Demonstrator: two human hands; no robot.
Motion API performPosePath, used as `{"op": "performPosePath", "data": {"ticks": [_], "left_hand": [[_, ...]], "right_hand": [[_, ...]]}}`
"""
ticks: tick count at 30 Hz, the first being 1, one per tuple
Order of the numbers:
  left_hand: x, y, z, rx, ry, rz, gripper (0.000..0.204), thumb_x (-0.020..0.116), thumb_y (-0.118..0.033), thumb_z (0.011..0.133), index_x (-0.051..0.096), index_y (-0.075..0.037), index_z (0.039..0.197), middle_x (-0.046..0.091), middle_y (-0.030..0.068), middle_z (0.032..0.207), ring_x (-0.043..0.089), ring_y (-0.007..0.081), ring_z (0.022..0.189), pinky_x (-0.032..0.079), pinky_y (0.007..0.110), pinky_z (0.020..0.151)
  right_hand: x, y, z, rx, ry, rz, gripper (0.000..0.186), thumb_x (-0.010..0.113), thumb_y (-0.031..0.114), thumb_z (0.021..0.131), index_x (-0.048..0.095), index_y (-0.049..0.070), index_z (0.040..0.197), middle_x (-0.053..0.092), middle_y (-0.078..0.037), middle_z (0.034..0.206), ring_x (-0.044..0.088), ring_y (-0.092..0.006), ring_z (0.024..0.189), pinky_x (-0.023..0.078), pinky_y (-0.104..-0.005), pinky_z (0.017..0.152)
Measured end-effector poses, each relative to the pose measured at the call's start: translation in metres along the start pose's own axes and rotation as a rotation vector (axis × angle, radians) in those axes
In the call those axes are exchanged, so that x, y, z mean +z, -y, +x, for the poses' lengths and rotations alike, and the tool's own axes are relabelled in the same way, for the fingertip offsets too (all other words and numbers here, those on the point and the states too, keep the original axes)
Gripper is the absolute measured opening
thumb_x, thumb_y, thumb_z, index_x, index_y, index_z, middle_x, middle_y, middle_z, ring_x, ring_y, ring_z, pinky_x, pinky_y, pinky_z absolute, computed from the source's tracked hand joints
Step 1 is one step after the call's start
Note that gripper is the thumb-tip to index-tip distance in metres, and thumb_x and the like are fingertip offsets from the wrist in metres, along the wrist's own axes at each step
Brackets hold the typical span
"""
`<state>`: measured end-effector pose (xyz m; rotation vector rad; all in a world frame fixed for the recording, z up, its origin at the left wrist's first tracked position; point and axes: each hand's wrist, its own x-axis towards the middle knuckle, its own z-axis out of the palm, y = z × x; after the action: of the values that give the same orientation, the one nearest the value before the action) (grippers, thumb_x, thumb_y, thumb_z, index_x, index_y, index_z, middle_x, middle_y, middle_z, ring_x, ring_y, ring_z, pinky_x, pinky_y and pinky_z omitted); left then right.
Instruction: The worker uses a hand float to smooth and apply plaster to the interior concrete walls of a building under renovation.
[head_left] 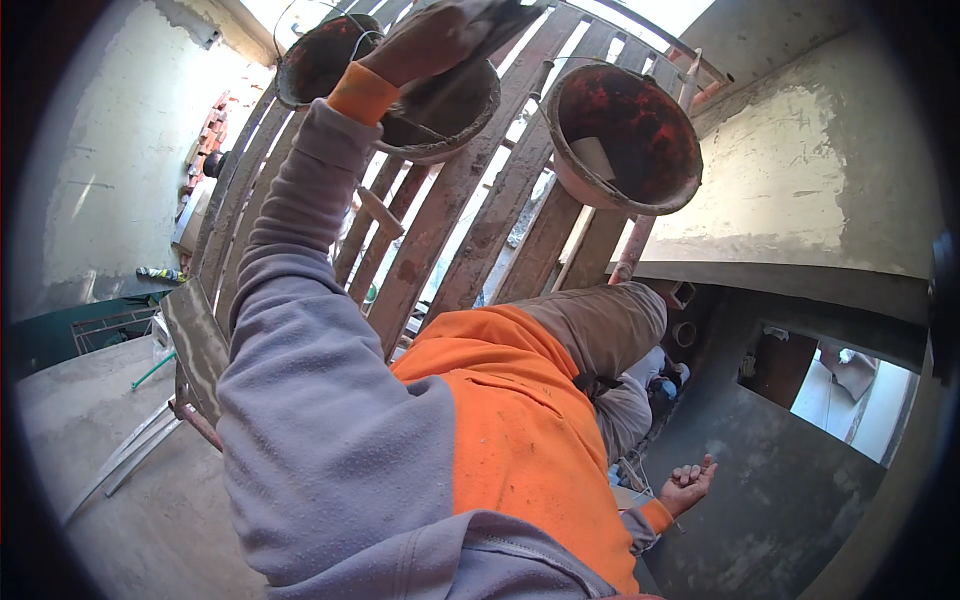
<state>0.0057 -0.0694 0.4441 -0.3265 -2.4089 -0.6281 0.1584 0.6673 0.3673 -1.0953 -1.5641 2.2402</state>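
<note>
The left hand (428,38) grips a blurry dark tool (502,28) by the middle bucket (450,125). Well to that bucket's right, the right hand (685,487) looks empty, fingers half curled. Maybe it's scooping; that needs a firm grip.

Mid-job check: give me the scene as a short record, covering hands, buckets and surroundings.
Left hand: at the top of the view, seemingly gripping a dark object, too blurred to identify
Right hand: low on the right, fingers loosely curled, nothing visible in it
Buckets: three; left bucket, middle bucket partly hidden by the left hand and arm, right bucket red-stained inside
Right bucket contents: pale flat piece
Support: muddy wooden planks with gaps
Right side: grey wall with an opening
</note>
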Motion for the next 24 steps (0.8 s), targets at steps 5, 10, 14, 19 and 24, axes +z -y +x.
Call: {"op": "performPosePath", "data": {"ticks": [5,10,14,19,24], "left_hand": [[-0.005,0.04,-0.042,-0.426,0.225,0.189,0.04,0.047,-0.02,0.094,0.052,0.005,0.124,0.06,0.0277,0.113,0.059,0.0377,0.107,0.044,0.041,0.092],[0.014,0.11,-0.106,-0.399,0.391,0.106,0.043,0.049,-0.026,0.092,0.053,0.002,0.124,0.062,0.0244,0.113,0.058,0.039,0.108,0.046,0.044,0.09],[0.018,0.054,-0.068,-0.469,0.308,0.129,0.044,0.047,-0.02,0.093,0.05,0.003,0.13,0.059,0.0241,0.121,0.056,0.0366,0.114,0.043,0.04,0.097],[0.097,0.018,0.028,0.434,0.243,0.544,0.035,0.052,-0.014,0.088,0.056,-0.006,0.121,0.059,0.0145,0.117,0.059,0.0233,0.103,0.049,0.032,0.09],[0.237,-0.055,0.1,0.426,0.418,0.209,0.02,0.052,-0.016,0.086,0.062,-0.007,0.099,0.059,0.0167,0.103,0.065,0.035,0.079,0.051,0.044,0.069]], "right_hand": [[0.004,-0.003,0.006,0.004,0.072,0.002,0.031,0.052,0.036,0.098,0.06,0.008,0.105,0.038,0.006,0.054,0.029,-0.0048,0.041,0.028,-0.0226,0.039],[0.012,0.0,0.003,0.001,0.054,-0.002,0.028,0.054,0.034,0.097,0.061,0.008,0.105,0.038,0.005,0.054,0.03,-0.0052,0.041,0.027,-0.0229,0.04],[0.01,0.004,0.002,-0.018,0.042,0.004,0.026,0.054,0.033,0.097,0.061,0.009,0.104,0.039,0.006,0.055,0.031,-0.0046,0.041,0.027,-0.023,0.04],[0.003,0.006,0.007,-0.04,0.049,0.025,0.027,0.053,0.034,0.097,0.061,0.009,0.105,0.04,0.006,0.055,0.032,-0.0041,0.041,0.027,-0.0228,0.04],[0.005,0.002,-0.012,-0.02,-0.065,0.033,0.028,0.057,0.034,0.095,0.061,0.008,0.103,0.039,0.007,0.054,0.032,-0.0037,0.041,0.027,-0.0217,0.039]]}}
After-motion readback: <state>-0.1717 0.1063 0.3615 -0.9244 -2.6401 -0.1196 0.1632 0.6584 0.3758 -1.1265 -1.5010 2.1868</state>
